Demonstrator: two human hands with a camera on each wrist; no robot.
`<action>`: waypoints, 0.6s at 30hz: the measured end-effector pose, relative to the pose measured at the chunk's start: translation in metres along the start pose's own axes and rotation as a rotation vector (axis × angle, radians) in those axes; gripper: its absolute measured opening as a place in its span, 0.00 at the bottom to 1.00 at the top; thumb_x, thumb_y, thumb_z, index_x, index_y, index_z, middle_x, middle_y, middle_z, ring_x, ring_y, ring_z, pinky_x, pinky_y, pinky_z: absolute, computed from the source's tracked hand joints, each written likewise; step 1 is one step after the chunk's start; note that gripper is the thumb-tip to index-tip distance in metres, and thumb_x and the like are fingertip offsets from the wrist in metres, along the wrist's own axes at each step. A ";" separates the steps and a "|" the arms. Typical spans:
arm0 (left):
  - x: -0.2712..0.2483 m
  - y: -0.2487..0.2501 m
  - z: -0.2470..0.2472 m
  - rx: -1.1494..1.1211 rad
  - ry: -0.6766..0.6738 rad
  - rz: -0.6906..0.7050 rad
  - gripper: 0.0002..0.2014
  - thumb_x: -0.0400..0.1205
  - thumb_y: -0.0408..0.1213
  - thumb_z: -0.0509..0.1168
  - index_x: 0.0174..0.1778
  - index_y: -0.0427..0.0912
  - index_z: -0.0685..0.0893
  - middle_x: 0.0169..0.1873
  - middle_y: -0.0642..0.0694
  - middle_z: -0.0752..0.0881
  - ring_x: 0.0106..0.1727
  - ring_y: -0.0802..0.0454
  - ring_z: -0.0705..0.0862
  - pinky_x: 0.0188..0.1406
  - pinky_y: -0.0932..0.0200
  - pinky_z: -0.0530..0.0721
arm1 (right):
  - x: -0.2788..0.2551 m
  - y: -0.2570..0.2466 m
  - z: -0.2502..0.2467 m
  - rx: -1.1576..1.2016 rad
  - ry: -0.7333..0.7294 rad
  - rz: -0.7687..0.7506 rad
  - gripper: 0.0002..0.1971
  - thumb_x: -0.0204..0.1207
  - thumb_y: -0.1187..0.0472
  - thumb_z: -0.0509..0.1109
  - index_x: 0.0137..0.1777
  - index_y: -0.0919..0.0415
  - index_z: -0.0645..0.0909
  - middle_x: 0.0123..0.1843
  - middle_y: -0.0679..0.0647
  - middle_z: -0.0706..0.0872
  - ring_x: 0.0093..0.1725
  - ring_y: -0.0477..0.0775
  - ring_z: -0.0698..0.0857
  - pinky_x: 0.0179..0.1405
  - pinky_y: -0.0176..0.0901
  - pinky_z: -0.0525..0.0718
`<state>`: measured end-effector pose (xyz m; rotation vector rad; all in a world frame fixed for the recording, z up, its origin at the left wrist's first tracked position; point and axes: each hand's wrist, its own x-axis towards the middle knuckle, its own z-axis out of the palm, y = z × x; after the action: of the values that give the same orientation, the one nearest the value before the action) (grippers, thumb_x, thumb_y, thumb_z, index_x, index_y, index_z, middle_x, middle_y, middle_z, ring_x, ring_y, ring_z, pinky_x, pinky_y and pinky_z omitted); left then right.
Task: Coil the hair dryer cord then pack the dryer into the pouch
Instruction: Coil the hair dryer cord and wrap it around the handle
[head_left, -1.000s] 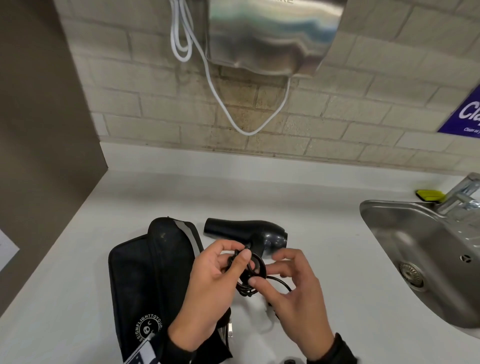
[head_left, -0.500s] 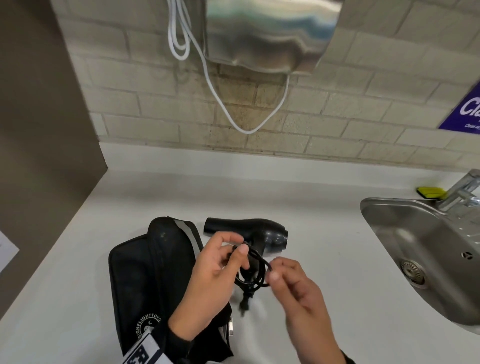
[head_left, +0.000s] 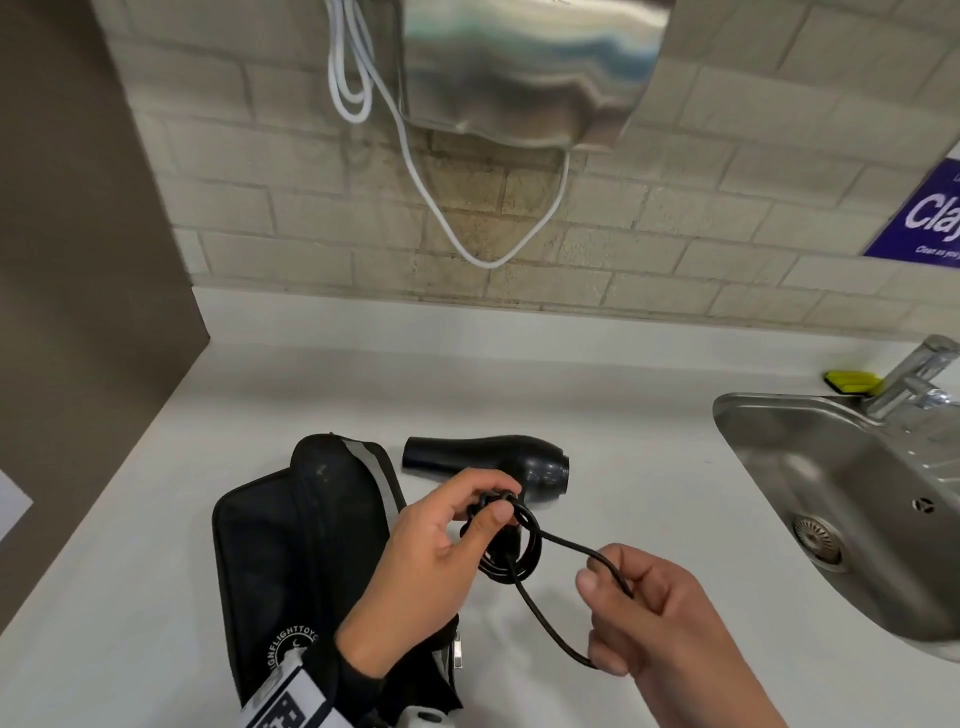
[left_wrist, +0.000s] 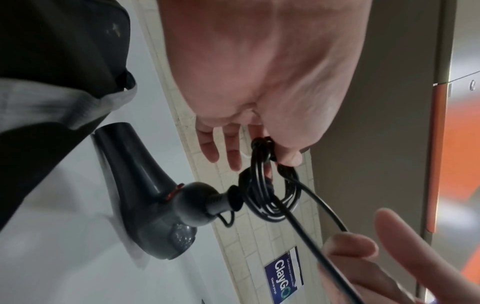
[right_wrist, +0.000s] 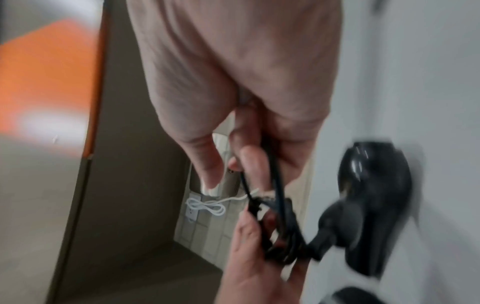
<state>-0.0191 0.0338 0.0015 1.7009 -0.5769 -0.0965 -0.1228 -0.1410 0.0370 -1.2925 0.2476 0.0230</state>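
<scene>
Hair dryer cord (head_left: 511, 551) pinched by left hand (head_left: 431, 566) and right hand (head_left: 654, 618), between pouch (head_left: 291, 540) and sink (head_left: 810, 467).

Purple wall sign (left_wrist: 284, 275) reads "ClayG"; pouch (head_left: 291, 561) logo "IGNFLIGHTTOYO".

A white countertop (head_left: 649, 519) bears a black hair dryer (head_left: 498, 462) beyond the left hand (head_left: 431, 566), a black pouch (head_left: 291, 561) beneath it.

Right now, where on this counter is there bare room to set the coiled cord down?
Bare counter lies between the hair dryer and the sink, and behind both toward the wall. It is crowded where dryer and pouch lie.
</scene>
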 end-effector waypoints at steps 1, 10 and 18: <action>-0.001 0.000 0.001 -0.010 0.001 -0.002 0.10 0.82 0.49 0.65 0.58 0.61 0.85 0.52 0.63 0.90 0.59 0.63 0.87 0.60 0.74 0.79 | 0.000 -0.002 -0.001 -0.090 -0.013 -0.001 0.28 0.49 0.46 0.88 0.28 0.60 0.72 0.24 0.54 0.60 0.18 0.50 0.65 0.21 0.37 0.71; -0.001 0.001 0.007 -0.167 0.026 -0.018 0.09 0.84 0.38 0.67 0.58 0.51 0.88 0.54 0.56 0.91 0.60 0.60 0.88 0.58 0.71 0.83 | -0.002 0.003 0.015 0.441 -0.147 -0.130 0.34 0.50 0.64 0.90 0.45 0.62 0.68 0.27 0.50 0.71 0.26 0.52 0.78 0.44 0.54 0.87; -0.006 -0.002 0.018 -0.291 0.109 0.013 0.11 0.82 0.41 0.65 0.57 0.46 0.87 0.53 0.49 0.92 0.58 0.51 0.90 0.58 0.60 0.88 | 0.013 0.001 0.049 0.735 -0.059 -0.319 0.28 0.50 0.70 0.89 0.49 0.67 0.78 0.36 0.60 0.83 0.38 0.57 0.89 0.49 0.53 0.89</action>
<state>-0.0303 0.0201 -0.0056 1.4108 -0.4679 -0.0745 -0.1020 -0.0955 0.0462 -0.5850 -0.0122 -0.2785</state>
